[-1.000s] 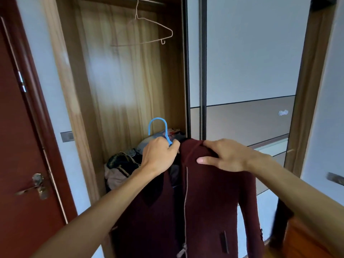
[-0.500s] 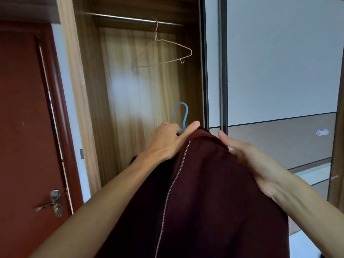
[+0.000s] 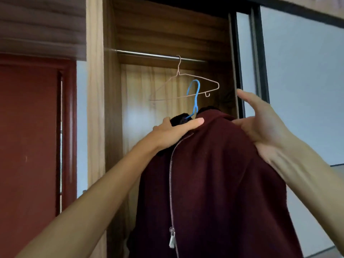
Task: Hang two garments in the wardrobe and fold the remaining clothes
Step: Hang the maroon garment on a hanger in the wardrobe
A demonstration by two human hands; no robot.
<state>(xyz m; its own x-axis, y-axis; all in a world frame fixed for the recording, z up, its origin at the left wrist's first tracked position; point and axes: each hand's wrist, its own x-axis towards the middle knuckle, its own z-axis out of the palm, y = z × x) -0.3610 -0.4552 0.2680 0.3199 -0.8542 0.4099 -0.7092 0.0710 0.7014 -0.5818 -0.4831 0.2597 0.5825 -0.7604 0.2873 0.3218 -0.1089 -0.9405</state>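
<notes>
Single head-worn wide-angle view, tilted up into wardrobe (image 3: 167, 34) toward rail (image 3: 149, 54); left hand (image 3: 175, 131) and right hand (image 3: 260, 125) raised close ahead, jacket (image 3: 214, 183) filling lower centre frame.

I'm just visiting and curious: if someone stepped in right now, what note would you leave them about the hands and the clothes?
Left hand: grips the maroon jacket at its collar, just below the hook of the blue hanger.
Right hand: open, fingers straight, resting on the jacket's other shoulder.
The hook is held below the rail, not on it; an empty wire hanger hangs on the rail.
Done: jacket on its hanger.
Left: hook it on the rail, hang a second garment, fold the rest; none of those show here.
</notes>
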